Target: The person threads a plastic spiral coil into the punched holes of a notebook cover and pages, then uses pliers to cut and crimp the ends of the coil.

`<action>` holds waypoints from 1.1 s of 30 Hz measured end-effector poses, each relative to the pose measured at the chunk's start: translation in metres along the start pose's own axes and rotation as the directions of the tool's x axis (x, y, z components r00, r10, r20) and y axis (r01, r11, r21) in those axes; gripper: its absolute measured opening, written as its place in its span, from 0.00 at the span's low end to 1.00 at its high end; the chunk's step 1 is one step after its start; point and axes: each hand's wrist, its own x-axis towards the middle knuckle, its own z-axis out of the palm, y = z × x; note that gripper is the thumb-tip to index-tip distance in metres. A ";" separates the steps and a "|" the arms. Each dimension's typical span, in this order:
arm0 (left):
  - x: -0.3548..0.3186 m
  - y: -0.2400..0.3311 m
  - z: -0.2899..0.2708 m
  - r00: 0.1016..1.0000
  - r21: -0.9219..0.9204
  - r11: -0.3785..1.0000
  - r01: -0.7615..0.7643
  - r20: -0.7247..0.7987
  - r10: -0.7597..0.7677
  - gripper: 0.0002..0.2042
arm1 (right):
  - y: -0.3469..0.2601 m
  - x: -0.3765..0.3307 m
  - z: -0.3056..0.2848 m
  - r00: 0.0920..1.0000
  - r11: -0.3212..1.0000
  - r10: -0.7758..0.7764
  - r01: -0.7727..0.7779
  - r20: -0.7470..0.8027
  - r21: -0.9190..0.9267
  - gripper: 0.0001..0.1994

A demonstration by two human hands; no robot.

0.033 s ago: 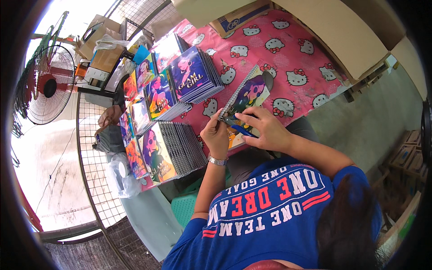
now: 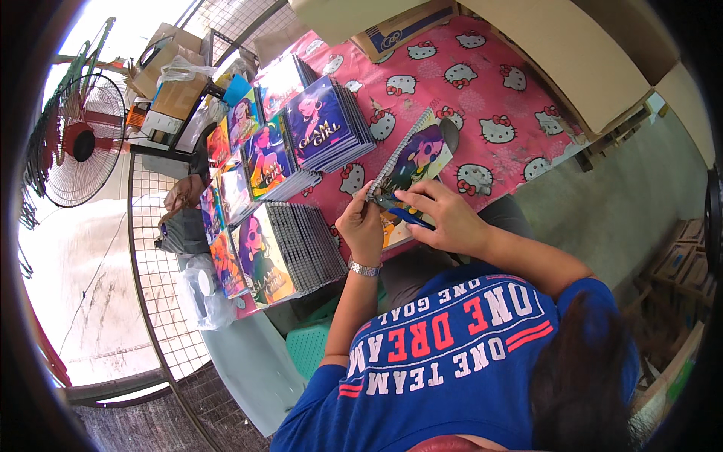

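Note:
My left hand [image 2: 362,223] is closed on the spiral-bound edge of a notebook [image 2: 422,156], pinching it near its lower end. The notebook has a colourful illustrated cover and lies slanted over the table's front edge. In my right hand [image 2: 449,218] is a pair of pliers [image 2: 409,217] with blue handles. Their jaws reach to the wire coil beside my left fingertips; whether they grip the wire is too small to tell. Part of the cover is hidden behind my right hand.
Stacks of similar notebooks [image 2: 320,124] stand left on a pink patterned tablecloth [image 2: 429,83]. Nearest me is a tall row with coils outward [image 2: 301,241]. Cardboard boxes [image 2: 572,60] border the far right. A fan [image 2: 83,143] stands far left, and a green stool [image 2: 309,350] is below the table.
The pliers have shifted very slightly in my right hand. My left hand and the notebook stay where they were.

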 end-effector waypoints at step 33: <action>0.032 -0.007 -0.290 0.892 0.680 0.651 0.338 -0.011 -0.452 0.32 | 0.306 0.015 -0.172 0.796 0.258 0.284 -0.601 -0.535 -0.757 0.20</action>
